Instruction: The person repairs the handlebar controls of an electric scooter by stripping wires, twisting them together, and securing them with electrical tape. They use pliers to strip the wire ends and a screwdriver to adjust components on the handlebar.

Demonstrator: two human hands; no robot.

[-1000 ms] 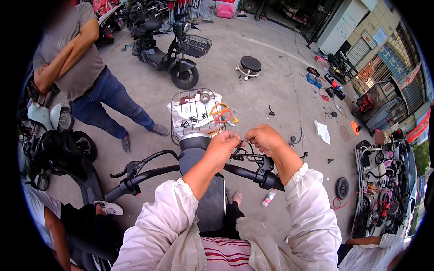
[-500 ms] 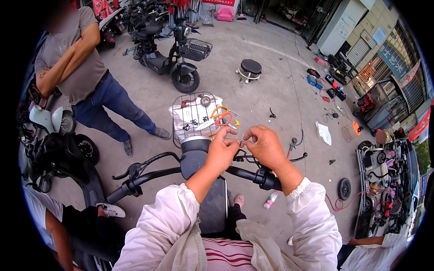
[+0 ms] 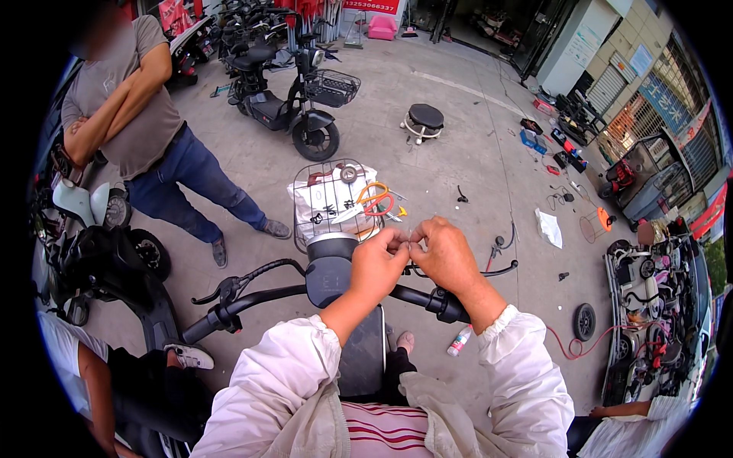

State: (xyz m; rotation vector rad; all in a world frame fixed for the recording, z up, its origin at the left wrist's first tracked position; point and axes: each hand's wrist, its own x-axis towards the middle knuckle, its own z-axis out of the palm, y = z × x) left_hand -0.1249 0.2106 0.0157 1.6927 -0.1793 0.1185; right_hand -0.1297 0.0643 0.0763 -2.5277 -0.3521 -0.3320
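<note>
My left hand point(image 3: 379, 259) and my right hand point(image 3: 443, 256) meet above the right side of the handlebar point(image 3: 263, 298). Their fingers are pinched together, closed on something too small to make out. Just left of my left hand is the round dark display point(image 3: 328, 281) of the electric scooter, lit with a few characters. Ahead of it, the wire front basket point(image 3: 300, 221) carries a white bag, orange-handled scissors point(image 3: 353, 211), a roll of tape point(image 3: 349, 175) and small black clips. A brake lever point(image 3: 500, 270) juts out beyond my right hand.
A person point(image 3: 126, 99) with folded arms stands at the left. Farther off are a parked black scooter point(image 3: 294, 114) and a round stool point(image 3: 423, 122). On the ground at right lie tools point(image 3: 553, 149), a wheel point(image 3: 584, 321) and a red hose point(image 3: 565, 353); a bottle point(image 3: 459, 341) lies nearer.
Both hands have shifted slightly lower and drawn closer together, with the left fingers curled in more. Characters now show on the scooter's display. The person at the left keeps the same pose.
</note>
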